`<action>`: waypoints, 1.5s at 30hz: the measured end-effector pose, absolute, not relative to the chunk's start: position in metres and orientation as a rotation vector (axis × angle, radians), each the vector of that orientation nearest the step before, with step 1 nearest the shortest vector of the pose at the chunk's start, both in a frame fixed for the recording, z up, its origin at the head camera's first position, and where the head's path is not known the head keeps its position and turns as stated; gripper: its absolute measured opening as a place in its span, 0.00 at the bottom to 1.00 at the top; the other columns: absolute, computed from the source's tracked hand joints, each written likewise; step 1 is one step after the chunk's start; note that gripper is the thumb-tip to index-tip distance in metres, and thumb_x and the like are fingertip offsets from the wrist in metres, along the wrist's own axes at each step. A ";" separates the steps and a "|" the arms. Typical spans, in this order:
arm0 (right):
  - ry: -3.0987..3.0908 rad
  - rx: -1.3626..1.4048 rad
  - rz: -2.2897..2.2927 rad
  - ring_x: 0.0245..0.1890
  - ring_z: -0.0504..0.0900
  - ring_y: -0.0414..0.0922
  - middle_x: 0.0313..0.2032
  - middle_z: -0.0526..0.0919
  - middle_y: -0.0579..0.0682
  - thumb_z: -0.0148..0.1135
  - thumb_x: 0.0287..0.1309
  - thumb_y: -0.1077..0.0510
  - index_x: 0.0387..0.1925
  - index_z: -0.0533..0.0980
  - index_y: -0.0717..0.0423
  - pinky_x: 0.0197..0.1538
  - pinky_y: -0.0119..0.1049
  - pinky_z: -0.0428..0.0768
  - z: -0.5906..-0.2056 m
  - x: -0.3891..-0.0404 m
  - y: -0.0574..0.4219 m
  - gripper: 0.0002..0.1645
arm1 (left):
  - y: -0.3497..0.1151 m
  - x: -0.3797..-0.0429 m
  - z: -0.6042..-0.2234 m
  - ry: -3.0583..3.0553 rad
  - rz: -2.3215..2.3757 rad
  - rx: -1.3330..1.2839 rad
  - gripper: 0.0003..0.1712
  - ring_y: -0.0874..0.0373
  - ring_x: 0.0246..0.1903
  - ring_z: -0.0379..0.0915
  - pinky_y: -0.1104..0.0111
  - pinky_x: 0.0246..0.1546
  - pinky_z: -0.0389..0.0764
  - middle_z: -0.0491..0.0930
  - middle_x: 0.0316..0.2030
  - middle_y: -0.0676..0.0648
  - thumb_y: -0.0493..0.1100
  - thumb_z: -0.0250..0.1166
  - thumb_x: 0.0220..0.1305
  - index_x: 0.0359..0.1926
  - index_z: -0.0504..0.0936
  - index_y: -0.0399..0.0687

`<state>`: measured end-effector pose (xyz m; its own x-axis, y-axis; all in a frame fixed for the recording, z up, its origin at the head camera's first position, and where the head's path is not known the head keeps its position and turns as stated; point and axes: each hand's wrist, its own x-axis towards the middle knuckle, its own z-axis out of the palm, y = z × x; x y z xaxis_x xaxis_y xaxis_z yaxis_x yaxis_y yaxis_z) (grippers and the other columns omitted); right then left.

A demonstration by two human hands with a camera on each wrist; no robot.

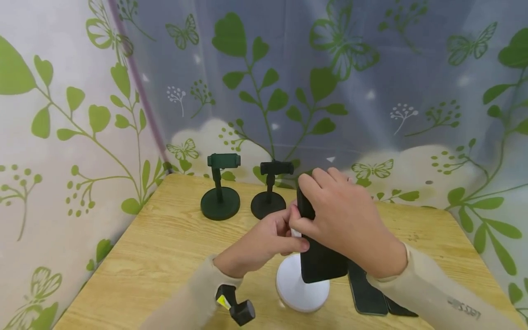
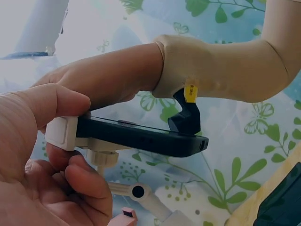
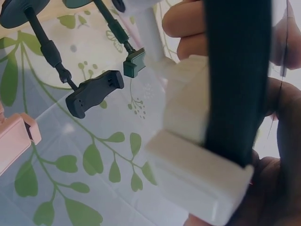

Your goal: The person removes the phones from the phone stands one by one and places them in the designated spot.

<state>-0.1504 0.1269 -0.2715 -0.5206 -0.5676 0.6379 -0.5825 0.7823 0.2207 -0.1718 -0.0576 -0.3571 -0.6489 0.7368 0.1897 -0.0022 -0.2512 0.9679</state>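
A dark smartphone (image 1: 323, 261) sits tilted in the clamp (image 2: 61, 132) of a white phone stand, whose round base (image 1: 303, 291) is on the table below. My left hand (image 1: 261, 238) holds the clamp, its thumb along the end and its fingers curled beneath, as the left wrist view shows. From above, my right hand (image 1: 344, 217) grips the smartphone, thumb on the near side and fingers over the top edge. In the right wrist view, the smartphone's edge (image 3: 237, 80) lies against the white clamp. Much of the stand's post is hidden.
A green phone stand (image 1: 220, 204) and a black phone stand (image 1: 268, 204) stand at the back of the wooden table (image 1: 177, 238). Part of a pink stand (image 3: 14, 141) shows in the right wrist view. More phones (image 1: 369, 293) lie by my right forearm. Patterned curtains surround the table.
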 end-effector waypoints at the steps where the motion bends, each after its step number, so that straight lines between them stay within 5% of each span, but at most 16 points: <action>1: -2.248 0.853 0.022 0.22 0.59 0.46 0.23 0.60 0.46 0.61 0.52 0.52 0.28 0.66 0.55 0.23 0.34 0.58 -0.271 -0.151 0.127 0.14 | -0.058 -0.172 -0.357 1.501 1.945 0.908 0.21 0.61 0.18 0.54 0.71 0.24 0.62 0.65 0.21 0.55 0.34 0.65 0.68 0.59 0.72 0.38; 10: -2.272 0.899 0.014 0.22 0.58 0.44 0.24 0.60 0.45 0.62 0.51 0.53 0.28 0.66 0.54 0.22 0.33 0.58 -0.268 -0.149 0.128 0.14 | -0.061 -0.176 -0.361 1.441 1.936 0.996 0.13 0.59 0.20 0.58 0.70 0.26 0.63 0.68 0.23 0.56 0.38 0.69 0.69 0.43 0.71 0.44; 15: -2.243 0.931 0.032 0.24 0.59 0.44 0.25 0.62 0.46 0.59 0.51 0.53 0.29 0.66 0.54 0.23 0.33 0.60 -0.268 -0.150 0.131 0.12 | -0.061 -0.176 -0.359 1.440 1.923 1.038 0.15 0.61 0.19 0.59 0.72 0.25 0.65 0.68 0.21 0.56 0.41 0.70 0.69 0.43 0.71 0.42; 27: -2.220 0.975 0.070 0.24 0.60 0.44 0.27 0.66 0.47 0.56 0.54 0.53 0.29 0.67 0.54 0.23 0.33 0.62 -0.268 -0.150 0.134 0.10 | -0.061 -0.180 -0.356 1.484 1.869 1.067 0.14 0.63 0.23 0.63 0.73 0.33 0.72 0.74 0.28 0.56 0.40 0.70 0.69 0.46 0.73 0.40; 35: -2.211 0.994 0.083 0.24 0.60 0.44 0.26 0.65 0.46 0.56 0.54 0.53 0.28 0.65 0.53 0.24 0.34 0.62 -0.267 -0.150 0.135 0.10 | -0.063 -0.185 -0.352 1.542 1.823 1.098 0.31 0.62 0.26 0.66 0.73 0.36 0.75 0.81 0.39 0.55 0.42 0.72 0.68 0.68 0.73 0.45; 43: -2.267 1.018 0.155 0.25 0.58 0.41 0.25 0.60 0.42 0.58 0.53 0.54 0.27 0.64 0.49 0.28 0.34 0.62 -0.266 -0.149 0.137 0.10 | -0.061 -0.183 -0.360 1.474 1.865 1.115 0.32 0.64 0.28 0.67 0.74 0.38 0.76 0.75 0.32 0.56 0.52 0.74 0.66 0.58 0.72 0.36; 45: -2.266 1.021 0.155 0.25 0.58 0.41 0.25 0.60 0.42 0.58 0.53 0.55 0.27 0.64 0.49 0.28 0.34 0.62 -0.266 -0.150 0.137 0.10 | -0.061 -0.184 -0.360 1.475 1.861 1.124 0.36 0.63 0.27 0.66 0.74 0.38 0.76 0.75 0.32 0.56 0.53 0.74 0.65 0.64 0.71 0.38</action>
